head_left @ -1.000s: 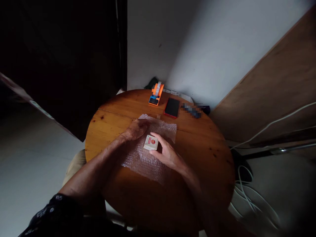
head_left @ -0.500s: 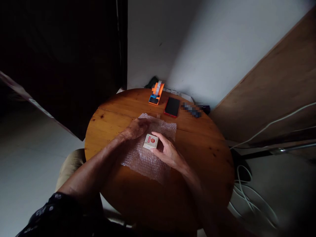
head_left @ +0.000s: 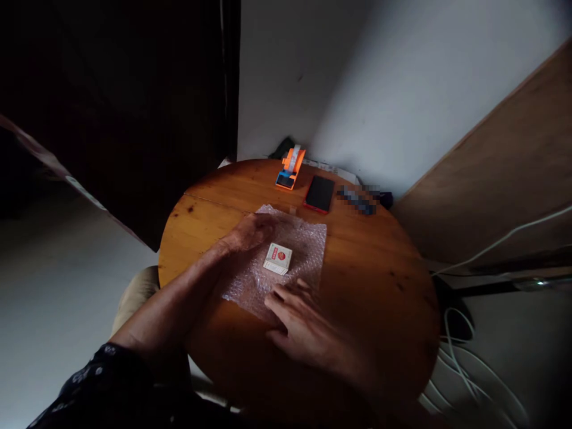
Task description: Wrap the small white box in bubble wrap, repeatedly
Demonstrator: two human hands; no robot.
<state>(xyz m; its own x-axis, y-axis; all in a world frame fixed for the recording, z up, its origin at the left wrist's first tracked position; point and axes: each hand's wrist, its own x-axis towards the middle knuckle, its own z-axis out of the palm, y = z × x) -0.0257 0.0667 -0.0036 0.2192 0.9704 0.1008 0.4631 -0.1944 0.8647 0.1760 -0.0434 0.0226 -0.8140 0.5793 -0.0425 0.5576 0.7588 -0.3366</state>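
Note:
A small white box (head_left: 277, 258) with red print lies on a sheet of bubble wrap (head_left: 313, 244) on the round wooden table. Beyond the box and to its left, my left hand (head_left: 252, 231) rests on the wrap with its fingers stretched out; it holds nothing. My right hand (head_left: 299, 319) is over the near edge of the wrap, apart from the box. Its fingers are spread and somewhat bent, with nothing held in them.
At the table's (head_left: 375, 286) far side stand an orange tape dispenser (head_left: 290, 170) with a roll of tape, a red-edged phone (head_left: 319, 194) and a blurred-out dark item (head_left: 356, 199). White cables (head_left: 460, 357) hang at the right. A wall rises behind.
My right hand has let go of the box and drawn back toward me, to the near edge of the wrap. The left hand stays on the wrap.

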